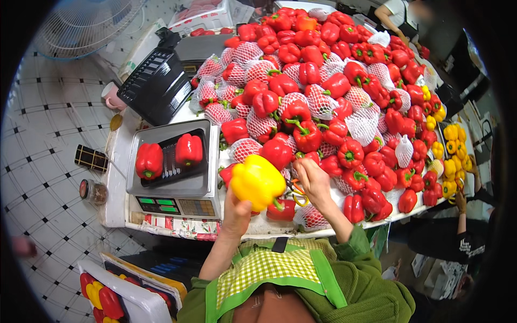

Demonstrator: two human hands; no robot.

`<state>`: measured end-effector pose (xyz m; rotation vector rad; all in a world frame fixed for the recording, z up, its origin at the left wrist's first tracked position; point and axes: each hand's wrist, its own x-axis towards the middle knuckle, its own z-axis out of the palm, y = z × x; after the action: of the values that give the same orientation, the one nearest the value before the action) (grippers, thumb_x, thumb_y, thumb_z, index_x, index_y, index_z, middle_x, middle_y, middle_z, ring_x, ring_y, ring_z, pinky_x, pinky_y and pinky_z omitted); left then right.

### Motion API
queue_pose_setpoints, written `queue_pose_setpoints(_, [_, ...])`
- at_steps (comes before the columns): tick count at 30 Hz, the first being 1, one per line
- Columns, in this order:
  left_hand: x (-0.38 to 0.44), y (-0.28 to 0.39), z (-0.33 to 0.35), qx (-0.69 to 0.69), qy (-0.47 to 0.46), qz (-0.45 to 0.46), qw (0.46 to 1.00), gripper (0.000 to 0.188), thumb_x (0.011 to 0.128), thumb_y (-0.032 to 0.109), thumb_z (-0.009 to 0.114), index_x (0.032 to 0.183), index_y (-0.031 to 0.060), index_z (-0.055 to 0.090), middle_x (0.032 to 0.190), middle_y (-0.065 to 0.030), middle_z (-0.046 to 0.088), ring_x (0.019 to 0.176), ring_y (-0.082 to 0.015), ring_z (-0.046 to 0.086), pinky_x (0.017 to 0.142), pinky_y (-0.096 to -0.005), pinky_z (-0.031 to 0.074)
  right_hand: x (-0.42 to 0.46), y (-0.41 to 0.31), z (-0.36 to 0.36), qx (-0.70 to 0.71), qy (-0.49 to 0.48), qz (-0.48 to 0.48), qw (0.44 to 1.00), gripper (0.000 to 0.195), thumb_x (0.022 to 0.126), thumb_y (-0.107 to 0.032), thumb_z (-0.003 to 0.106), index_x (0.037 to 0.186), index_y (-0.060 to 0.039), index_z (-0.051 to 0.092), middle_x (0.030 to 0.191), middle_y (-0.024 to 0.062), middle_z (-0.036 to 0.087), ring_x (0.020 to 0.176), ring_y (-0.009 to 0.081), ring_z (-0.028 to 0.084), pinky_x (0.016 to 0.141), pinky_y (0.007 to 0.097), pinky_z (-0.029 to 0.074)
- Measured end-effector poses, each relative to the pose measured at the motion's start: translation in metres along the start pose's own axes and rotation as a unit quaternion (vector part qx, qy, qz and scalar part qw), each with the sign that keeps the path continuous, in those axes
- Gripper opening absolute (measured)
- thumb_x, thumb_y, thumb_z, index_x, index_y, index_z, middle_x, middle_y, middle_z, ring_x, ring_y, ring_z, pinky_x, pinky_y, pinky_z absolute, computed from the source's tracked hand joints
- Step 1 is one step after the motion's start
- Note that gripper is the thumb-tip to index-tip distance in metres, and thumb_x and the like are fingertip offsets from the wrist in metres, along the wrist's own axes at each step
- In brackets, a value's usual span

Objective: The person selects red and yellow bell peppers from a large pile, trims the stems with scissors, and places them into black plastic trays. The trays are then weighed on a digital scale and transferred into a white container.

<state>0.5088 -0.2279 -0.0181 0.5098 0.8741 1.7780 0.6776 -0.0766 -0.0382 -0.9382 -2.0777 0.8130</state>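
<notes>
My left hand [237,214] holds a yellow bell pepper [257,182] above the near edge of the table. To its right, my right hand [313,179] is at the heap of red bell peppers [305,136], beside scissors [298,190] with orange and yellow handles; its fingertips are partly hidden, so whether it grips them is unclear. On the left, a digital scale [169,202] carries a black tray [173,171] with two red bell peppers [189,149], one in it and one at its left side. Many peppers in the heap wear white foam nets [320,101].
Black trays [155,84] stand behind the scale. A pink mug [113,97] and a lidded jar [93,191] are at the left. Yellow bell peppers [454,149] lie far right, where a co-worker's hand [460,201] reaches. White foam boxes [125,294] with peppers stand lower left.
</notes>
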Motion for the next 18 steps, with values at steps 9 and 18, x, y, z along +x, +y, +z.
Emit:
queue_pose_setpoints(9, [0.014,0.025,-0.004,-0.218,0.079,-0.047,0.972,0.069,0.083,0.033,0.073,0.14,0.0089,0.041,0.139,-0.013,0.05,0.126,-0.0333,0.051,0.104,-0.0515,0.046,-0.056,0.069,0.014,-0.152,-0.178,0.041,0.971,0.033,0.078,-0.012,0.066,0.11,-0.0067,0.057,0.093,0.016,0.06,0.085,0.0366,0.062,0.071,0.0446,0.051])
queue_pose_setpoints(18, [0.02,0.023,-0.008,-0.322,0.118,-0.092,0.935,0.059,0.086,0.033,0.071,0.135,0.0108,0.046,0.133,-0.0115,0.053,0.122,-0.031,0.052,0.103,-0.05,0.046,-0.065,0.057,-0.001,0.009,-0.05,-0.019,0.999,0.039,0.072,-0.016,0.076,0.1,-0.0019,0.053,0.089,0.0123,0.058,0.074,0.0284,0.056,0.067,0.0364,0.045])
